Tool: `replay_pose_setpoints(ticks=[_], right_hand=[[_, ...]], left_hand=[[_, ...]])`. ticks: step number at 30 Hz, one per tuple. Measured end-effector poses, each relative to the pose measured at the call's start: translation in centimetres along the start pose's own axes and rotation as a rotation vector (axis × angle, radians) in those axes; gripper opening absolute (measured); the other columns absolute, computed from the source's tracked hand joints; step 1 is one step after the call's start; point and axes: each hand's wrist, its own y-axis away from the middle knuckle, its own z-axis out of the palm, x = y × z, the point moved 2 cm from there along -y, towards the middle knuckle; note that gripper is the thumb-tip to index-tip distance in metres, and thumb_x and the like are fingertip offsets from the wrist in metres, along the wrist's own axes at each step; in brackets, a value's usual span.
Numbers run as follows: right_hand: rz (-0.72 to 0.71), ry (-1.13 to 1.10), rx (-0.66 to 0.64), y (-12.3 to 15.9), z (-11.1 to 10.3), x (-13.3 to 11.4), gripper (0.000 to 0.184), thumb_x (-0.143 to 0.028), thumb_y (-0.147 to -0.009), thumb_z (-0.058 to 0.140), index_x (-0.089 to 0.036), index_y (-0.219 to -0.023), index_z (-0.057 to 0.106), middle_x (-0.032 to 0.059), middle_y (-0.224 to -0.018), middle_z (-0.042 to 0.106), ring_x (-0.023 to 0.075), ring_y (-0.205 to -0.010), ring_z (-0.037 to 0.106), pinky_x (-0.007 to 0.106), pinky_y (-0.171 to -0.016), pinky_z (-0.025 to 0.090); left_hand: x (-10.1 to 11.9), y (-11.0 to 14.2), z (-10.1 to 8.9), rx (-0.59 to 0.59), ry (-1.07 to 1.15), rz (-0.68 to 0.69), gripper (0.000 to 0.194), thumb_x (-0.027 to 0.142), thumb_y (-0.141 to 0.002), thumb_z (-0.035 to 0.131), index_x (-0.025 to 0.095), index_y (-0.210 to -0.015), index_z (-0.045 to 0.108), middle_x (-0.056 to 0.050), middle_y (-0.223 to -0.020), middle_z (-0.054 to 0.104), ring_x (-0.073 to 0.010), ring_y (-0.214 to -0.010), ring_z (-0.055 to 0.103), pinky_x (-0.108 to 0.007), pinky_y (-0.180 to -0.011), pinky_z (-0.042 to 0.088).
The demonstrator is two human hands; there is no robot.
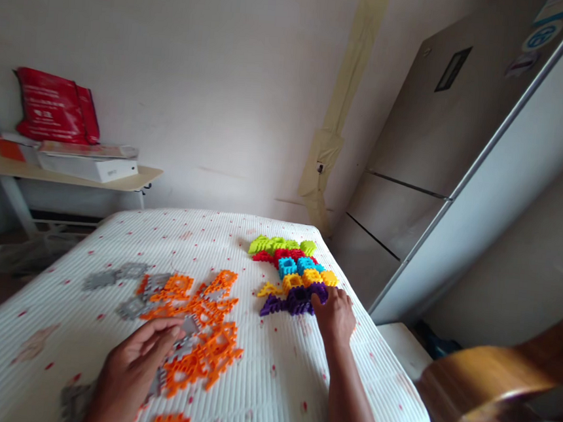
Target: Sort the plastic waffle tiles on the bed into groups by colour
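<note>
My left hand is over the near left of the cloth, thumb and forefinger drawn together at the edge of a flat grey toothed piece. Whether that piece is lifted off the pile I cannot tell. Around it lie loose orange interlocking pieces, flat and overlapping. On the right, my right hand has its fingers closed around the end of a purple block, built from toothed pieces. Behind it stand rows of yellow blocks, blue blocks, red pieces and lime green pieces.
More grey pieces lie at the left of the table, under a white ribbed cloth. A silver refrigerator stands beyond the right edge, with a wooden chair nearer. A side table holds boxes and a red bag.
</note>
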Motion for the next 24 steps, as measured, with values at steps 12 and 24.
replay_pose_setpoints(ticks=[12,24], right_hand=[[-0.011,0.025,-0.031,0.3,0.5,-0.1,0.040,-0.044,-0.085,0.050,-0.018,-0.112,0.061,0.0105,-0.109,0.061,0.0263,-0.101,0.055,0.032,-0.067,0.044],[-0.508,-0.306,0.474,2.0,0.7,-1.9,0.023,-0.033,-0.091,0.048,-0.017,-0.092,0.065,0.0064,-0.091,0.066,0.0180,-0.084,0.061,0.026,-0.069,0.045]], left_hand=[[-0.6,-1.1,-1.4,0.086,0.037,0.058,0.040,0.050,-0.059,0.066,0.019,-0.084,0.064,-0.001,-0.072,0.070,-0.0164,-0.065,0.060,-0.024,-0.061,0.048],[-1.4,-3.8,-5.1,-0.027,-0.903,0.261,0.018,0.030,-0.072,0.050,0.025,-0.072,0.067,-0.001,-0.085,0.071,-0.0196,-0.085,0.062,-0.027,-0.075,0.045]])
